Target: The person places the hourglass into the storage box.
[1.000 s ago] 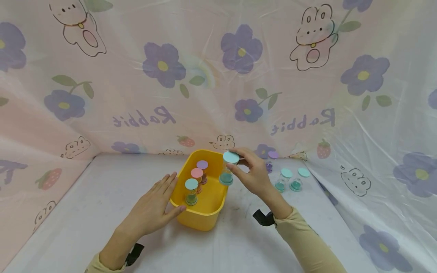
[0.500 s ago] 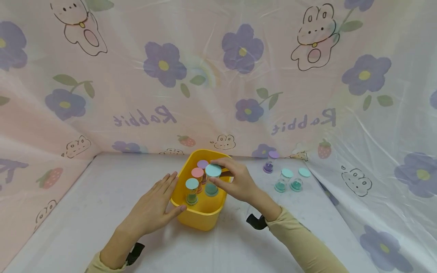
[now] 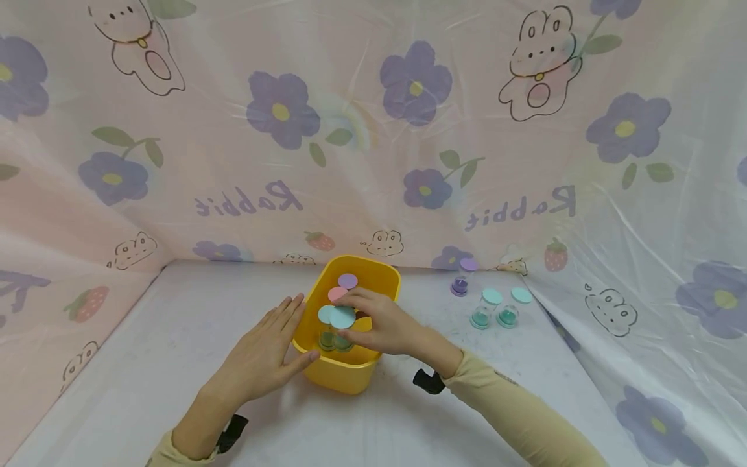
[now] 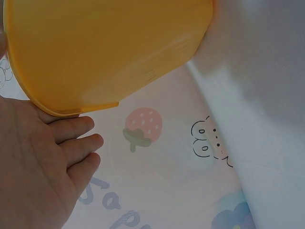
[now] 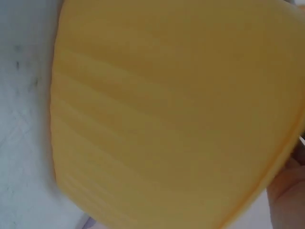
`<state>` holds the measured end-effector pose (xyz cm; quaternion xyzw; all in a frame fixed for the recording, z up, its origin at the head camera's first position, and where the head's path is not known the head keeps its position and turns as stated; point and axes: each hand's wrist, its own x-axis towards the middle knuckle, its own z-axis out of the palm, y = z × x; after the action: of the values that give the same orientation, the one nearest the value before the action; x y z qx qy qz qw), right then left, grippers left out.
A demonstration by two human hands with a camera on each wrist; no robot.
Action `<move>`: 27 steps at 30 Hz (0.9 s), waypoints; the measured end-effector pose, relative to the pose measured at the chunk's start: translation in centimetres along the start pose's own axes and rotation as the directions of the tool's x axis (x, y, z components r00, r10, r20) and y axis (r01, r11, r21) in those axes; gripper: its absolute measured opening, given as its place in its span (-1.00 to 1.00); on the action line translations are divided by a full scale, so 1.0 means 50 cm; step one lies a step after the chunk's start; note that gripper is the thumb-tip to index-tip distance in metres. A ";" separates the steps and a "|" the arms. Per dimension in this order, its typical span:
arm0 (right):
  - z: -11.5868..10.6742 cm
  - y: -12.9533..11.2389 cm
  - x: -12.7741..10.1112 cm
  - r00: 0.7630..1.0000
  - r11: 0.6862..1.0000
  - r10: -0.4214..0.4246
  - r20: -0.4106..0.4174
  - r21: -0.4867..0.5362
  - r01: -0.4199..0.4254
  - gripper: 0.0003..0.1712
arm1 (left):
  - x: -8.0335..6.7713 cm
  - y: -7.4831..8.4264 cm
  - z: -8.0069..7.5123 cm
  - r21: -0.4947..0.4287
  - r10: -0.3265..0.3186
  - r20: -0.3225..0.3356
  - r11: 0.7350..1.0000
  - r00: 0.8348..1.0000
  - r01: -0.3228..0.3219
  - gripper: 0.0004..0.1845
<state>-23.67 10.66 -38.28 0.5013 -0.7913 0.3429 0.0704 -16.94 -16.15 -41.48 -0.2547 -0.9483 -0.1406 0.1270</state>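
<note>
My right hand (image 3: 382, 322) reaches over the near part of a yellow bin (image 3: 344, 376) and pinches a teal-capped hourglass (image 3: 343, 317) between thumb and fingers. Right beside it in the bin stands another teal-capped hourglass (image 3: 325, 314). Behind these, a pink-capped hourglass (image 3: 336, 294) and a purple-capped hourglass (image 3: 347, 281) stand in a row along the left wall. My left hand (image 3: 262, 353) rests with straight fingers against the bin's left rim. In the left wrist view those fingers (image 4: 76, 129) lie under the rim. The bin's outer wall (image 5: 167, 119) fills most of the right wrist view.
On the white table (image 3: 146, 363), right of the bin, stand two teal hourglasses (image 3: 489, 308) (image 3: 513, 307) and, farther back, a purple hourglass (image 3: 462, 277). A printed curtain (image 3: 350, 130) with rabbits and flowers encloses the back and sides.
My right hand has carried the teal hourglass left and toward me, from the bin's right rim to beside the other teal one inside. The left hand stays in place.
</note>
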 end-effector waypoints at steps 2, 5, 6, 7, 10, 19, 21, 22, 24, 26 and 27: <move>0.004 0.001 0.003 0.999 0.999 -0.005 0.045 -0.033 0.007 -0.47 | 0.000 0.001 0.000 0.000 -0.004 0.008 1.000 1.000 0.004 0.03; 0.010 0.002 0.009 0.994 0.999 0.013 0.111 -0.053 -0.007 -0.48 | 0.000 0.001 -0.001 0.005 -0.006 0.016 1.000 1.000 0.006 0.03; 0.011 0.002 0.011 0.991 0.998 0.021 0.132 -0.054 -0.014 -0.48 | 0.000 0.001 -0.001 0.006 -0.005 0.015 1.000 1.000 0.004 0.03; 0.013 0.002 0.014 0.988 0.998 0.027 0.152 -0.054 -0.019 -0.48 | 0.000 0.001 -0.001 0.006 -0.004 0.015 1.000 1.000 0.004 0.03; 0.018 0.004 0.023 0.976 0.998 0.039 0.215 -0.060 -0.027 -0.48 | 0.000 0.002 -0.002 0.002 -0.003 0.015 1.000 1.000 0.003 0.02; 0.029 0.007 0.057 0.922 0.992 0.084 0.377 -0.117 -0.043 -0.49 | 0.000 -0.001 -0.002 0.000 0.001 0.013 1.000 1.000 -0.001 0.02; 0.035 0.010 0.062 0.909 0.990 0.093 0.406 -0.136 -0.041 -0.49 | 0.000 -0.001 -0.002 0.000 0.001 0.014 1.000 1.000 -0.001 0.03; 0.037 0.011 0.065 0.904 0.989 0.096 0.416 -0.145 -0.038 -0.50 | 0.000 -0.001 -0.002 -0.002 0.002 0.013 1.000 1.000 -0.002 0.03; 0.042 0.011 0.069 0.895 0.986 0.103 0.435 -0.163 -0.034 -0.50 | -0.001 -0.001 -0.002 -0.005 0.002 0.010 1.000 1.000 -0.002 0.03; 0.045 0.010 0.073 0.886 0.984 0.109 0.450 -0.173 -0.033 -0.50 | -0.001 0.000 -0.002 -0.008 0.000 0.008 1.000 1.000 0.000 0.03; 0.046 0.009 0.074 0.883 0.984 0.111 0.455 -0.174 -0.034 -0.50 | -0.001 0.000 -0.002 -0.008 -0.001 0.008 1.000 1.000 0.001 0.03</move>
<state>-25.33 6.60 -38.54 0.5313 -0.8284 0.1507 -0.0930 -16.88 -16.22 -41.42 -0.2554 -0.9482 -0.1437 0.1222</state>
